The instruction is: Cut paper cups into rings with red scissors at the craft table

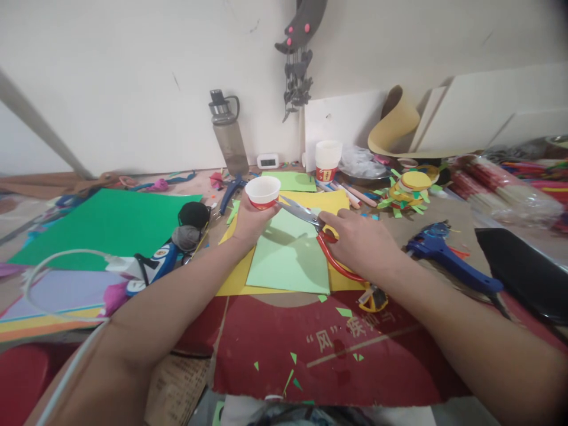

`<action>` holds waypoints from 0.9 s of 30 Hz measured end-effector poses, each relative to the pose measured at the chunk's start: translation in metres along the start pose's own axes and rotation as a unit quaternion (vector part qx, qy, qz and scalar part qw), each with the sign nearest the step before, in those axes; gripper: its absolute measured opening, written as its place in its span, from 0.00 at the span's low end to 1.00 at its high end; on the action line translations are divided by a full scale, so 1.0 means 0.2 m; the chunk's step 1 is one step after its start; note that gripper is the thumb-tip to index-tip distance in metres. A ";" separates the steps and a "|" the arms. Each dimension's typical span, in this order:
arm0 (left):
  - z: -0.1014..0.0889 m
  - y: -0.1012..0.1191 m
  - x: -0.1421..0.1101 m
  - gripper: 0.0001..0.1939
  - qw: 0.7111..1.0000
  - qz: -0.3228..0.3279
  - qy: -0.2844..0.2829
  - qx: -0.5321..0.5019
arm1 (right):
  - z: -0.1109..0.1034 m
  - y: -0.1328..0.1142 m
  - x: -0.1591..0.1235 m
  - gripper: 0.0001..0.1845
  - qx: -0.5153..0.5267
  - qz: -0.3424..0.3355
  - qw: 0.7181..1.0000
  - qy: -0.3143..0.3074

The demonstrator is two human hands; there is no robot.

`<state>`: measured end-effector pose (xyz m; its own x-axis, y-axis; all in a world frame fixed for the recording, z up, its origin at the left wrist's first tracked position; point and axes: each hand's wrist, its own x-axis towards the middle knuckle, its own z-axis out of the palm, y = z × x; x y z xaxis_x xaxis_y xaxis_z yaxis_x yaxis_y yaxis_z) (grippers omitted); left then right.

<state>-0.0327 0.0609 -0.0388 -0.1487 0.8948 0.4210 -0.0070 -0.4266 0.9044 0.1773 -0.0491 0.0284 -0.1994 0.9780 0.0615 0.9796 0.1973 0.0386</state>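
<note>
My left hand (254,218) is clamped on the paper cup (262,195), above the pale green sheet (290,257); my right hand (357,238) grips the scissors (303,213), tips beside the cup, whose rim looks whole, most work seemingly left

We note the scissors (316,223): smooth metal blades (299,210) with a soft sheen, glossy red plastic-looking handle (331,259). Cup (262,193): smooth paper by appearance. We log the pale green sheet (288,263) as matt paper, the red board (337,370) as rough-edged cardboard.

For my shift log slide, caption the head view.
Left hand holding a paper cup, right hand holding red-handled scissors beside it.
</note>
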 end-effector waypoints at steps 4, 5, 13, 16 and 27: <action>0.00 0.02 -0.01 0.39 1.000 0.006 0.010 0.016 | 0.00 0.00 0.00 0.26 -0.003 -0.001 1.000 0.004; 0.00 0.03 -0.01 0.39 1.000 0.009 0.010 0.019 | -0.01 0.00 -0.01 0.26 -0.004 0.000 1.000 0.004; -0.01 0.01 0.00 0.37 1.000 0.012 0.003 0.016 | -0.01 0.00 -0.01 0.26 -0.012 -0.005 1.000 0.002; -0.01 0.00 0.01 0.38 1.000 0.012 0.000 0.006 | -0.01 0.00 -0.01 0.25 -0.019 -0.002 1.000 0.007; 0.00 0.02 0.00 0.40 1.000 0.005 0.013 -0.021 | 0.00 -0.01 -0.01 0.24 0.005 0.002 1.000 0.017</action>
<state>-0.0321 0.0594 -0.0361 -0.1755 0.8871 0.4269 -0.0477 -0.4408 0.8963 0.1766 -0.0512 0.0288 -0.1963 0.9760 0.0947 0.9805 0.1945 0.0285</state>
